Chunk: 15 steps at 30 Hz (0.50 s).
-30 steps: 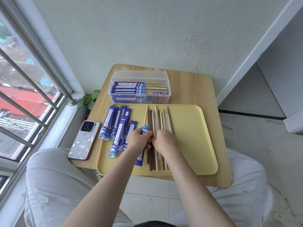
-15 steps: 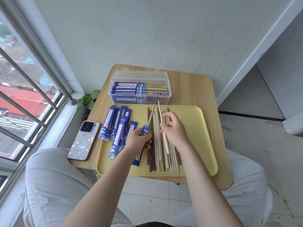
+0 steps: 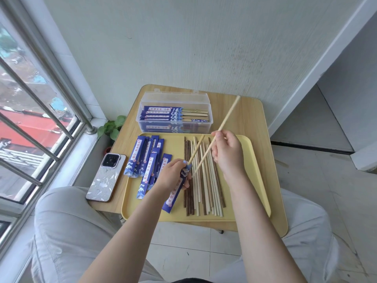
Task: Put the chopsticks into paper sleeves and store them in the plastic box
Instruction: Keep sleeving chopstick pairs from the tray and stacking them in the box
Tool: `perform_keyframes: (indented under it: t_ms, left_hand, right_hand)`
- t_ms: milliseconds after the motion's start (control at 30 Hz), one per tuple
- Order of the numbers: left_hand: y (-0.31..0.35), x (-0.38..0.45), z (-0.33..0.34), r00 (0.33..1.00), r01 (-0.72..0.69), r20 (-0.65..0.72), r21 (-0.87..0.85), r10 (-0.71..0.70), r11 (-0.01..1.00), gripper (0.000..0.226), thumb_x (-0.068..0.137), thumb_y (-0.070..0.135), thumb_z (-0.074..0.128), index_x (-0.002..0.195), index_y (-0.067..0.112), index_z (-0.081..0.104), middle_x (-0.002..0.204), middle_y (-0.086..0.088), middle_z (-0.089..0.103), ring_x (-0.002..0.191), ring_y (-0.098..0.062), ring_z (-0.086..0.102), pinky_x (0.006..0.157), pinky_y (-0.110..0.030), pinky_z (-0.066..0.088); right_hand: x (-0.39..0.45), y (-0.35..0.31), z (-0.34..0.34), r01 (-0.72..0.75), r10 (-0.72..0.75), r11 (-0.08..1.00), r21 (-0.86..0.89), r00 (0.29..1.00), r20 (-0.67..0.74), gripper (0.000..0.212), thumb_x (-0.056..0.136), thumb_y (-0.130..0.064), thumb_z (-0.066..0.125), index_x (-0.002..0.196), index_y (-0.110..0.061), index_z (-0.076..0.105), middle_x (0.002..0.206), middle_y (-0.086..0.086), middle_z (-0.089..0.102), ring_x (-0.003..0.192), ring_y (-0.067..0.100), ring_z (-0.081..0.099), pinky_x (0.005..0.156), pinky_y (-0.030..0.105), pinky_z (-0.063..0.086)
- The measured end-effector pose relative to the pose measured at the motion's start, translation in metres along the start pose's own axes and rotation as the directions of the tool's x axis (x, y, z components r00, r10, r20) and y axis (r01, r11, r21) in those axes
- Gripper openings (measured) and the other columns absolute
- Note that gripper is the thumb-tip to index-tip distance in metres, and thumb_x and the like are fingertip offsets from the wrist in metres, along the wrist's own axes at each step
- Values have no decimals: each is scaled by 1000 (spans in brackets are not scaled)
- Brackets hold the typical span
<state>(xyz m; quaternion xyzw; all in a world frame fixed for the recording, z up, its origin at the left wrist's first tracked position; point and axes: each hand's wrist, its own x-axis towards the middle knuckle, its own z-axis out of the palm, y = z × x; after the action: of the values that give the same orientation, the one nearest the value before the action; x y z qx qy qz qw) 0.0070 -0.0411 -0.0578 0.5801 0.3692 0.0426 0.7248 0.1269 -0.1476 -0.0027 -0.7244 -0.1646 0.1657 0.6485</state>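
My left hand (image 3: 172, 176) grips a blue paper sleeve (image 3: 175, 193) over the yellow tray (image 3: 253, 166); one light chopstick (image 3: 196, 150) sticks out of the sleeve's top. My right hand (image 3: 226, 152) pinches a second light chopstick (image 3: 226, 119), tilted, its lower tip close to the sleeve's mouth. Loose dark and light chopsticks (image 3: 202, 186) lie in a row on the tray under both hands. Several empty blue sleeves (image 3: 145, 158) lie on the tray's left part. The clear plastic box (image 3: 175, 113) behind the tray holds sleeved chopsticks.
A phone (image 3: 106, 176) lies on the small wooden table (image 3: 251, 117), left of the tray. A small green plant (image 3: 112, 127) stands between table and window. My knees are under the table's near edge. The wall is just behind the box.
My right hand lifted a light chopstick off the pile and swung its lower tip toward the sleeve. My left hand kept hold of the sleeve and raised it slightly.
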Motion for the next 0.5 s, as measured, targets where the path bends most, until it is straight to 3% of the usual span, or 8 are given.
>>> perform_keyframes:
  t_ms: [333,500]
  left_hand:
    - [3,-5,4,998,-1,59,75,-3,997,25,98,15,38,93,2,59,68,-17,61,45,-22,46,49,-31,38]
    - [5,-8,6,997,-3,75,50,-1,999,26,99,15,40,94,-1,60,67,-17,59,46,-22,45,46,-28,38]
  right_hand:
    - [2,5,-3,15,-17,1000,-10,985,-170,24,108,-18,36,92,-16,54,58,2,47,43,7,41,44,20,35]
    - [4,12,-4,-5,-4,998,-65,990,-140,18,104,-24,48,95,-12,58,59,-3,51,47,7,44,49,23,36]
